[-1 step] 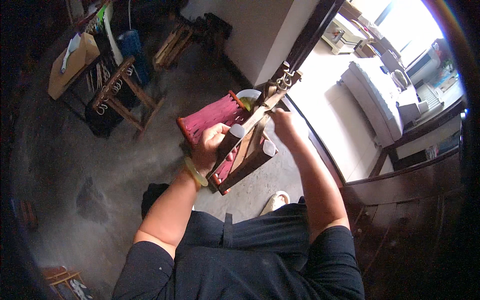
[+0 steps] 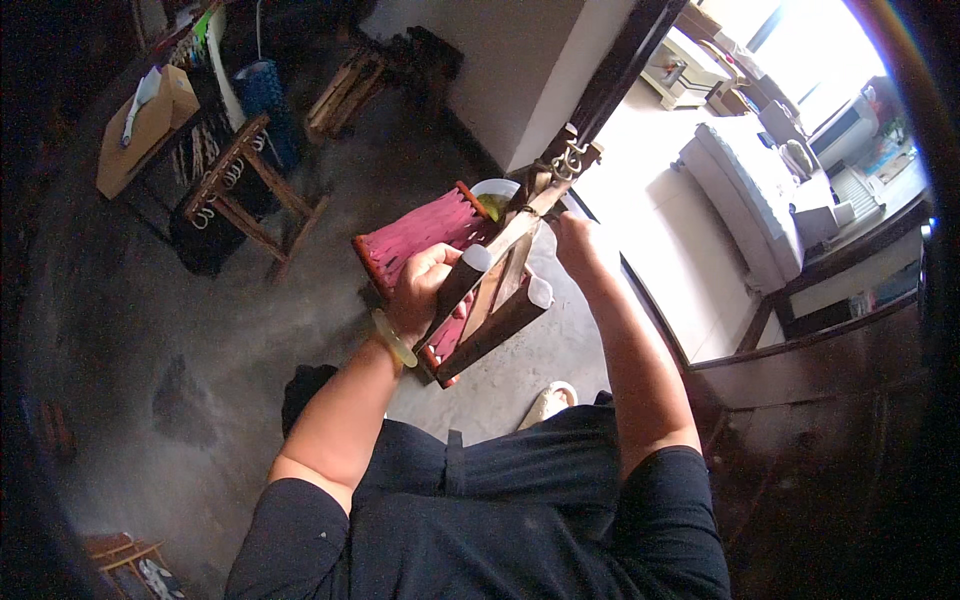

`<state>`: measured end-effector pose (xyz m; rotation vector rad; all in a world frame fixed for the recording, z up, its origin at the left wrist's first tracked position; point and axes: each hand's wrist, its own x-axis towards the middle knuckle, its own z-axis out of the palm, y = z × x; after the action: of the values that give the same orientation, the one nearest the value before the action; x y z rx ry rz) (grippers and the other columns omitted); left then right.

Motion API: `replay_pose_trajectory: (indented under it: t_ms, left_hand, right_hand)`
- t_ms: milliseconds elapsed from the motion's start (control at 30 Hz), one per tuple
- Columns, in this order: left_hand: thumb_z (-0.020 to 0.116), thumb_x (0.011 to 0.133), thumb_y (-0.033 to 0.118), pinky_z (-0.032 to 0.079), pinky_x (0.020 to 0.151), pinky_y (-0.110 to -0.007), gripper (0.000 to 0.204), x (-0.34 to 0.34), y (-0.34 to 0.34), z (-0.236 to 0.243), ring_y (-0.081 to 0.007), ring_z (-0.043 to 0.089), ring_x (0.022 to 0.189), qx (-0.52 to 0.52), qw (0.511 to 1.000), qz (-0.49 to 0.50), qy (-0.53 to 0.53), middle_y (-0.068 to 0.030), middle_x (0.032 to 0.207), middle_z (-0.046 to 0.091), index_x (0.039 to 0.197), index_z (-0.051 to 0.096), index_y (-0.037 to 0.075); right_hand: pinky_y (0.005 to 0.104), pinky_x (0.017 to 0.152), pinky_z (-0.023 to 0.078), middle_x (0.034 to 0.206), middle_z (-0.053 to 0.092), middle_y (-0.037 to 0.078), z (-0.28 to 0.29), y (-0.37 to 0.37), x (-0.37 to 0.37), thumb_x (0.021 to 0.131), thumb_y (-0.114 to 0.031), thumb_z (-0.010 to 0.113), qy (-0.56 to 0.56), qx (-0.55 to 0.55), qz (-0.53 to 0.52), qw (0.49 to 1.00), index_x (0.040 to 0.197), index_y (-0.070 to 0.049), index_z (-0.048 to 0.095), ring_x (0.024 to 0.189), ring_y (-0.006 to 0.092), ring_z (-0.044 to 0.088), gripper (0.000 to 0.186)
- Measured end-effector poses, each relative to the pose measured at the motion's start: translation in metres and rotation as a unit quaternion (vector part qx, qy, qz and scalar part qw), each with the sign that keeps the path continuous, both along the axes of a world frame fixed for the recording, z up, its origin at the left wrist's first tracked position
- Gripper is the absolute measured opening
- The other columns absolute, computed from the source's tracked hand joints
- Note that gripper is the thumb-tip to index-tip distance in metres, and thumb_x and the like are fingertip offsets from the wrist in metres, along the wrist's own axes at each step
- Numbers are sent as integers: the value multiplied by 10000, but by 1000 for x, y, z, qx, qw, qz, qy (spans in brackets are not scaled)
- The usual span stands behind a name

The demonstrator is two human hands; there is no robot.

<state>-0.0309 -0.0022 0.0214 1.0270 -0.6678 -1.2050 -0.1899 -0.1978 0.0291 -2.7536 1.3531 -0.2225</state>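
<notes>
Head view: left hand (image 2: 420, 288) grasps one leg (image 2: 461, 287) of the tilted folding stool (image 2: 512, 239), in front of the person (image 2: 450, 530). Pink seat (image 2: 425, 240) is already fitted. Right hand (image 2: 578, 245) is beside the leg crossing (image 2: 531, 213); its grip cannot be determined, nor whether the crossing is fully fastened.

Crossed frame (image 2: 520, 228): view centre, between left grip (image 2: 428, 280) and right grip (image 2: 575, 240) | woven panel (image 2: 420, 238): 10 o'clock, partly behind frame | basin (image 2: 492, 187): 12, behind frame | ringed stand (image 2: 243, 160): 10 | carton (image 2: 178, 98): 10, beyond stand | bed (image 2: 735, 185): 2, well apart | slipper (image 2: 548, 405): 5 | small rack (image 2: 125, 552): 8
</notes>
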Motion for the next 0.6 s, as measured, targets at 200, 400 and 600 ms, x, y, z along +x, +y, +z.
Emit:
replay_pose_trajectory:
  t_ms: [200, 400, 600]
  left_hand:
    - [448, 868, 229, 454, 457, -242, 251, 10, 6, -5, -132, 555, 481, 10, 999, 12, -32, -78, 647, 581, 903, 532, -5]
    - [448, 908, 386, 478, 513, -255, 362, 11, 4, -9, -135, 576, 533, -15, 999, -10, -51, -85, 693, 584, 880, 534, 36]
    - [448, 911, 409, 504, 551, -265, 403, 16, 8, -18, -151, 610, 587, -52, 998, -10, -33, -99, 745, 615, 1006, 538, 27]
  right_hand:
    - [472, 660, 482, 744, 623, 215, -22, 37, -27, 890, -304, 494, -43, -7, -48, 998, 794, -60, 589, 731, 392, 620, 279]
    - [460, 583, 455, 648, 581, 204, -54, 90, -59, 915, -303, 500, -221, 235, -80, 943, 778, -24, 487, 627, 397, 583, 311]
    - [279, 467, 423, 641, 469, 22, -33, 155, -63, 953, -235, 435, -295, 433, -93, 847, 824, -32, 462, 518, 117, 478, 242]
